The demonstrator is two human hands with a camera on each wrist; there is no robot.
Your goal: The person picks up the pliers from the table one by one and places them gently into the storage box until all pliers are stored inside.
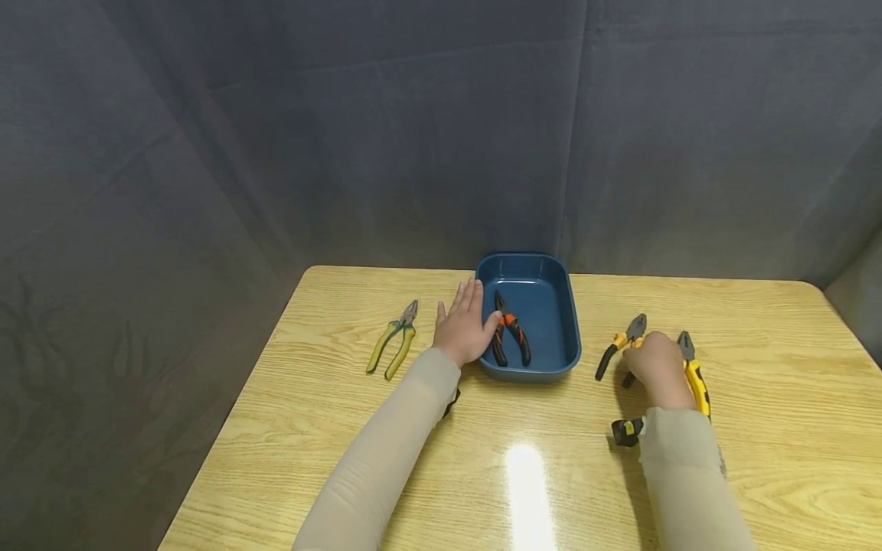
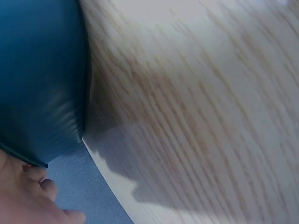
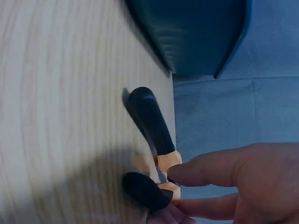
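Observation:
My left hand (image 1: pixel 463 330) rests on the left rim of a blue tray (image 1: pixel 555 337), fingers straight and thumb reaching over the inner side. Inside the tray lie black-and-orange pliers (image 1: pixel 511 330), handles spread toward me. To the right of the tray, my right hand (image 1: pixel 660 366) grips the near handle of black-and-yellow pliers (image 1: pixel 608 353). In the right wrist view, the thumb and fingers close about the yellow part of those pliers (image 3: pixel 152 121), whose black handle ends stand apart. Yellow pliers with black marks (image 1: pixel 697 383) lie just right of that hand, partly hidden by it.
Green-and-yellow pliers (image 1: pixel 396 341) lie open on the wooden table (image 1: pixel 303 459), left of the tray. A grey curtain (image 1: pixel 413 153) hangs behind the table's back edge. Bright glare (image 1: pixel 529 490) shows on the table in front of the tray.

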